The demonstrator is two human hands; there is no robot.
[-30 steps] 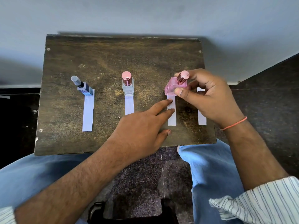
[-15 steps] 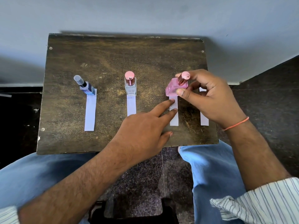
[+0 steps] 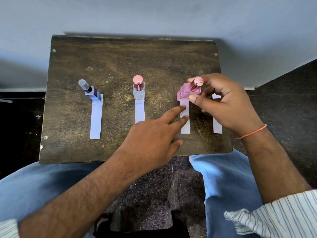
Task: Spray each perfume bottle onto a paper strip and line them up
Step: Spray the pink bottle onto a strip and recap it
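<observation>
On the dark wooden board several white paper strips lie side by side. A blue bottle with a clear cap stands at the top of the left strip. A clear bottle with a pink cap stands at the top of the second strip. My right hand grips the pink bottle at the top of the third strip, slightly tilted. Two fingers of my left hand press on that strip. A fourth strip lies partly under my right hand.
The board rests across my lap in blue jeans. A pale wall rises right behind its far edge. Dark floor lies to the left and right, and a dark stool shows between my knees.
My right hand has brought the pink bottle down a little toward the top end of the third strip. My left fingers stay pressed on that strip. The camera view shifted slightly.
</observation>
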